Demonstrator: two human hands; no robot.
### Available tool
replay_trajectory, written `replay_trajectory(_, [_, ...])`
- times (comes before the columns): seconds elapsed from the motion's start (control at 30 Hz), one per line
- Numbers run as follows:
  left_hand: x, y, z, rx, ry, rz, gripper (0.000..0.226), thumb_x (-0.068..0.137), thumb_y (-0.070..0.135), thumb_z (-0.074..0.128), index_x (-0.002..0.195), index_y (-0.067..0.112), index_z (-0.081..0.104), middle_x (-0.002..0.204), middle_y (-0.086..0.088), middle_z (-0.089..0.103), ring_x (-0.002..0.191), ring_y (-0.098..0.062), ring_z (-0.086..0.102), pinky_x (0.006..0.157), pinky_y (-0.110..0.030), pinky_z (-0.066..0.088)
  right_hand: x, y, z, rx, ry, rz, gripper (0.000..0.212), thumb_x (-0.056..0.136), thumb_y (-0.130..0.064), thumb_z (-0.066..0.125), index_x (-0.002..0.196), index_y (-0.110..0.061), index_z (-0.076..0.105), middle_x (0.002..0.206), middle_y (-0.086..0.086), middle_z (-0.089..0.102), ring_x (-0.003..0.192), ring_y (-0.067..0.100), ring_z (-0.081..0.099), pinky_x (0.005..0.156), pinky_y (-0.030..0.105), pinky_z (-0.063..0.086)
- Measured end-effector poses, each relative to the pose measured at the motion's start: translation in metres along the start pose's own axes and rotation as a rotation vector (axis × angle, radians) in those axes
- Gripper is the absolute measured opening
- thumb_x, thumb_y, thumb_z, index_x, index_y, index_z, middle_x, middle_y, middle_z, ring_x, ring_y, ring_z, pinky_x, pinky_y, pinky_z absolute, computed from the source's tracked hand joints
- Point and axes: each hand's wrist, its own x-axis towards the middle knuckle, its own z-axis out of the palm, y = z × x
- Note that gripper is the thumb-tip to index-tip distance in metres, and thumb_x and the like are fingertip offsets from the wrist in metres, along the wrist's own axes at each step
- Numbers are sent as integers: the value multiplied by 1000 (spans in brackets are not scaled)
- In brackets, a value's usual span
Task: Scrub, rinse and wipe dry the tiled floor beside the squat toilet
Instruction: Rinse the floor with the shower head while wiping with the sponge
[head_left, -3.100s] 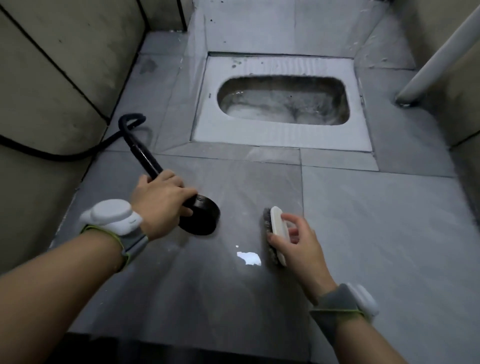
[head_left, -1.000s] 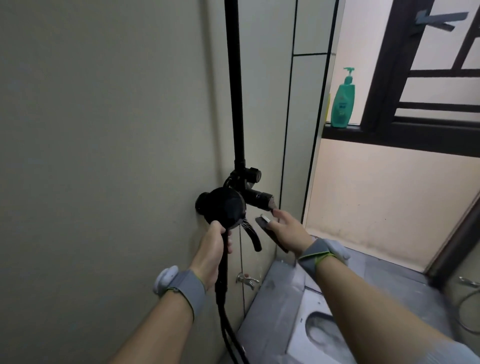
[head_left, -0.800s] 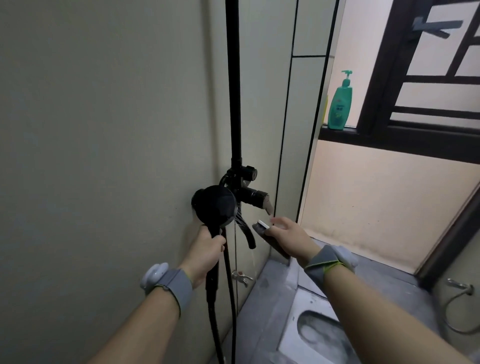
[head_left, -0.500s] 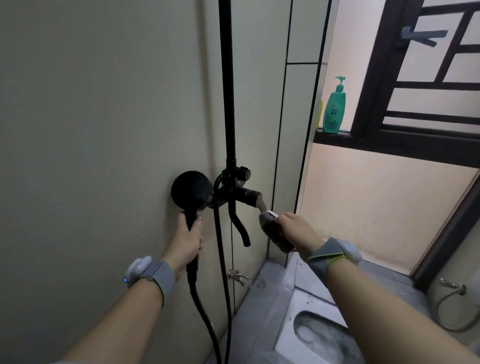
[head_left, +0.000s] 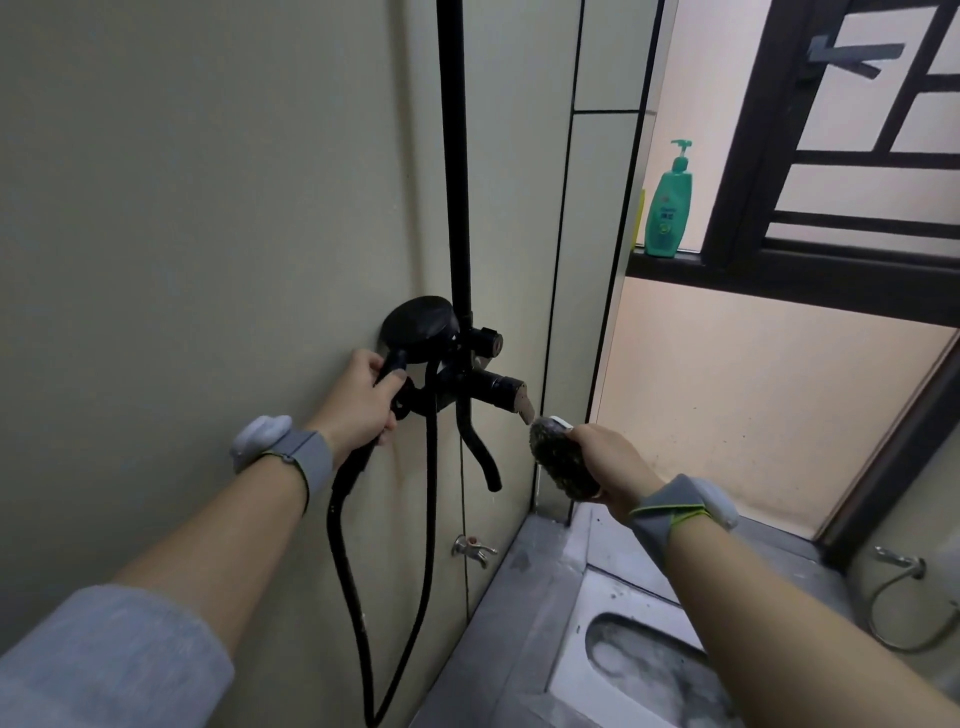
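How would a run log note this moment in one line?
left hand: grips shower head | right hand: holds brush by tap lever

The green pump bottle (head_left: 668, 208) bears a label, seemingly illegible.

A shower pole (head_left: 453, 156) runs up the wall (head_left: 208, 208), with the tap body (head_left: 483, 387) fixed at its foot and the shower head (head_left: 418, 330) just to its left. A left hand (head_left: 358, 400) grips the shower handle against the wall; a hose (head_left: 343, 545) loops down below it. To the right, a right hand (head_left: 605, 462) holds a scrubbing brush (head_left: 558, 460) just beside the tap lever (head_left: 524, 408). Below sits a small wall tap (head_left: 472, 550), with the squat toilet (head_left: 639, 660) set in the floor (head_left: 514, 613) at lower right. A pump bottle (head_left: 669, 208) stands on the window sill (head_left: 779, 280), behind and above.
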Motion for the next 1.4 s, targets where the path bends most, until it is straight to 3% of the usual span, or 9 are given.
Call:
replay_trajectory(0.2, [-2, -25, 4, -75, 21, -89, 29, 105, 31, 33, 112, 6, 47, 81, -13, 52, 44, -18, 42, 39, -24, 35, 5, 3, 15, 101, 6, 51, 16, 90, -21, 48, 90, -12, 61, 110, 26, 61, 103, 45, 63, 65, 43, 53])
replay_trajectory(0.33, [13, 4, 7, -207, 10, -124, 19, 101, 23, 40, 118, 14, 39, 74, -9, 50, 43, -18, 40, 40, -22, 33, 5, 2, 17, 133, -8, 45, 15, 89, -25, 50, 86, -16, 61, 106, 17, 63, 97, 37, 63, 77, 49, 55])
replay_trajectory(0.43, [31, 27, 8, -240, -27, -154, 36, 89, 7, 44, 122, 15, 35, 72, -13, 48, 44, -20, 43, 40, -26, 37, 5, 3, 19, 189, -35, 76, 9, 85, -28, 55, 84, -22, 61, 97, 8, 63, 86, 26, 60, 85, 49, 52])
replay_trajectory(0.57, [55, 39, 13, -134, -108, -97, 48, 93, -4, 42, 140, 6, 36, 75, -13, 53, 51, -20, 50, 46, -28, 46, 7, 3, 18, 105, -25, 17, 18, 82, -30, 51, 87, -15, 59, 112, 17, 61, 104, 35, 59, 88, 53, 52])
replay_trajectory(0.73, [85, 39, 6, 107, -183, 95, 38, 85, -3, 55, 115, 18, 63, 102, -10, 66, 90, -29, 65, 87, -41, 55, 14, 4, 13, 81, 55, -11, 23, 90, -26, 47, 93, -9, 62, 111, 23, 58, 105, 42, 58, 78, 54, 54])
replay_trajectory(0.83, [89, 36, 14, 404, -169, 209, 44, 86, 3, 63, 128, 15, 61, 119, -5, 68, 112, -25, 62, 100, -35, 48, 20, 5, 11, 127, 73, 3, 21, 92, -22, 48, 96, -7, 63, 109, 24, 58, 103, 45, 60, 64, 44, 51])
replay_trajectory(0.97, [86, 22, 24, 402, -229, 148, 43, 96, 7, 53, 137, 19, 56, 133, -3, 62, 121, -23, 57, 100, -26, 42, 22, 8, 12, 141, 59, 19, 22, 92, -24, 48, 99, -8, 62, 109, 26, 59, 101, 46, 62, 60, 38, 48])
replay_trajectory(1.1, [89, 23, 12, 432, -274, 147, 34, 99, 15, 47, 128, 24, 63, 127, -1, 66, 116, -23, 61, 104, -36, 46, 26, 10, 16, 145, 68, 22, 20, 91, -23, 50, 96, -10, 63, 108, 25, 60, 100, 46, 62, 60, 37, 48])
replay_trajectory(1.4, [20, 46, 30, 469, 93, 519, 27, 86, 7, 49, 96, 23, 69, 93, 3, 60, 84, -19, 55, 76, -30, 44, 21, 3, 1, 220, 92, 3, 18, 92, -21, 51, 94, -9, 64, 96, 19, 60, 83, 34, 60, 62, 38, 48])
